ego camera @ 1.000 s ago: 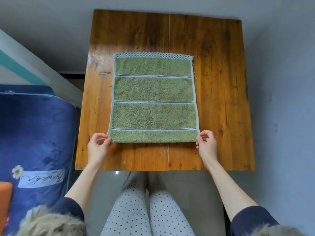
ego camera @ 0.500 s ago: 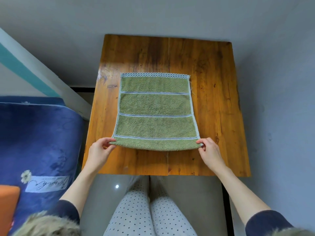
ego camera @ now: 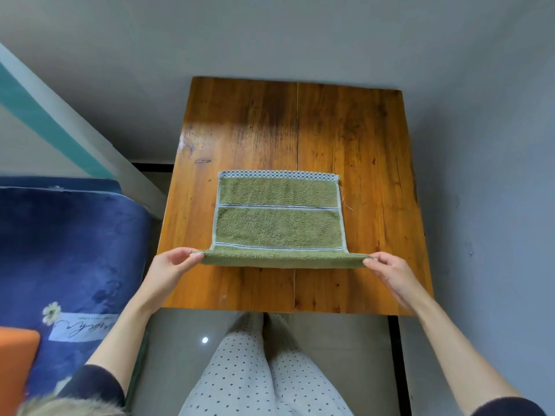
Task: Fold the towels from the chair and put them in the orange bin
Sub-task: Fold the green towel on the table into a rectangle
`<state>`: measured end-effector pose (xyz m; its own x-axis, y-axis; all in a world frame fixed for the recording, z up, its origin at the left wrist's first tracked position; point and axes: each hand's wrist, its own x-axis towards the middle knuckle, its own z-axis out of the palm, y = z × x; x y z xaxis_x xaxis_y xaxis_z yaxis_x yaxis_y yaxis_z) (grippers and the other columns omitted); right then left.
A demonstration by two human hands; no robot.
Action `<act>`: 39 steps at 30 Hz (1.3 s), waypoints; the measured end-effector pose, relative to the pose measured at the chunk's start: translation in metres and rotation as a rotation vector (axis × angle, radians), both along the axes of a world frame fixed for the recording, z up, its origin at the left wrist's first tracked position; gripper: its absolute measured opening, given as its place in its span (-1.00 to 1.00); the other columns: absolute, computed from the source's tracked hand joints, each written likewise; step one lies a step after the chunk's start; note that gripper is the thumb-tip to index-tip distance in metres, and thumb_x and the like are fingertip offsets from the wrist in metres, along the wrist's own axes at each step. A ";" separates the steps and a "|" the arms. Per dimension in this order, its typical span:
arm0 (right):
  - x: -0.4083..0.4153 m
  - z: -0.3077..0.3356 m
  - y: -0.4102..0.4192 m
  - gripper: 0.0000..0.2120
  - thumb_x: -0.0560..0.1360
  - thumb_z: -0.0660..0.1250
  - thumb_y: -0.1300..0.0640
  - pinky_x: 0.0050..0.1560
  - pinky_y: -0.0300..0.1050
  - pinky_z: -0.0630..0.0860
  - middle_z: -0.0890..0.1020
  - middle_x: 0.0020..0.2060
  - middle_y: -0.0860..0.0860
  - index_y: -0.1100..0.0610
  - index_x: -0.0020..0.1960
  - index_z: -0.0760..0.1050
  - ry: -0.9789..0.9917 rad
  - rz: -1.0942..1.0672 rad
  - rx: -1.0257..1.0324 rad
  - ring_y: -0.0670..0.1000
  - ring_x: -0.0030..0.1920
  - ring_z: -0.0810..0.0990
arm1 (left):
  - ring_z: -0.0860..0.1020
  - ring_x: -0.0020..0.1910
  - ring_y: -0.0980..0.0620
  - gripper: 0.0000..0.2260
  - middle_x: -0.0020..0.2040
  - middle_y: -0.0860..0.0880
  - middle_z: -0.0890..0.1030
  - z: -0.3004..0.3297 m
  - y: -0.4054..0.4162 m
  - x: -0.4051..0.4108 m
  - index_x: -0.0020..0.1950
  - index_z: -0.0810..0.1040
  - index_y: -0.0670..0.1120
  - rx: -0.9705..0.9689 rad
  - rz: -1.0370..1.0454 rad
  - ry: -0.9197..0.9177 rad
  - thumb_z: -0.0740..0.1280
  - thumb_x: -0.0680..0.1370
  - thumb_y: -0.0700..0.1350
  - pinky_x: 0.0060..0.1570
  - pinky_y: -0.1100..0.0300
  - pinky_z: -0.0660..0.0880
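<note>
At the far left, low in my view, a corner of the orange bin [ego camera: 15, 367] shows beside the blue blanket [ego camera: 72, 250], so that is where this piece has to end up once it is folded. My left hand [ego camera: 168, 271] has a pinching grip on the near left corner of the green towel [ego camera: 277, 226], thumb and fingertips closed on the cloth with the other fingers curled beneath. The towel itself lies on the wooden bench [ego camera: 372, 151], its checked border at the far edge flat on the wood, while the near edge is lifted off the surface and curls over between my two hands. My right hand [ego camera: 390, 270] pinches the near right corner in the same way (a loose thread trails off the towel's right side, nothing that matters). I judge this to be the first fold of this towel, only just begun: the near edge is up but not yet carried across. The next move calls for both corners to travel forward together, level with each other, until they meet the checked border, and then to be laid down square so the sides line up before I let go.
</note>
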<state>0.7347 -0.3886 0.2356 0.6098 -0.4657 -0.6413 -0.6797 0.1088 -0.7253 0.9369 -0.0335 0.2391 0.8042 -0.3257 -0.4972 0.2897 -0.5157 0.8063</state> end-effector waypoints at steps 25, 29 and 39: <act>0.193 -0.076 -0.050 -0.78 0.62 0.10 0.13 -0.32 -0.25 0.30 0.42 -0.27 -0.03 0.25 0.15 0.39 0.015 -0.201 -0.423 -0.09 -0.32 0.36 | 0.47 -0.08 0.01 -0.87 -0.08 -0.06 0.56 -0.079 -0.117 0.163 0.03 0.51 -0.18 0.178 0.053 -0.343 0.26 0.58 -0.14 -0.11 0.18 0.34; 0.202 -0.087 -0.055 -0.77 0.63 0.08 0.14 -0.18 -0.16 0.31 0.45 -0.13 0.06 0.26 0.15 0.38 0.062 -0.215 -0.462 0.02 -0.15 0.41 | 0.46 -0.08 0.02 -0.85 -0.07 -0.03 0.54 -0.087 -0.125 0.172 0.04 0.52 -0.21 0.215 0.064 -0.372 0.26 0.58 -0.15 -0.10 0.22 0.30; 0.211 -0.104 -0.057 -0.82 0.62 0.10 0.13 -0.07 -0.06 0.37 0.48 -0.11 0.08 0.21 0.09 0.39 0.069 -0.221 -0.480 0.05 -0.10 0.45 | 0.46 -0.06 0.03 -0.86 -0.06 -0.04 0.54 -0.100 -0.125 0.177 0.03 0.51 -0.23 0.240 0.057 -0.336 0.25 0.58 -0.17 -0.08 0.22 0.30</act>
<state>0.9459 -0.4454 0.1318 0.4273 -0.8293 -0.3601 -0.7263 -0.0777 -0.6830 1.1138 -0.1581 0.1395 0.9480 -0.1832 -0.2602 0.0641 -0.6910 0.7200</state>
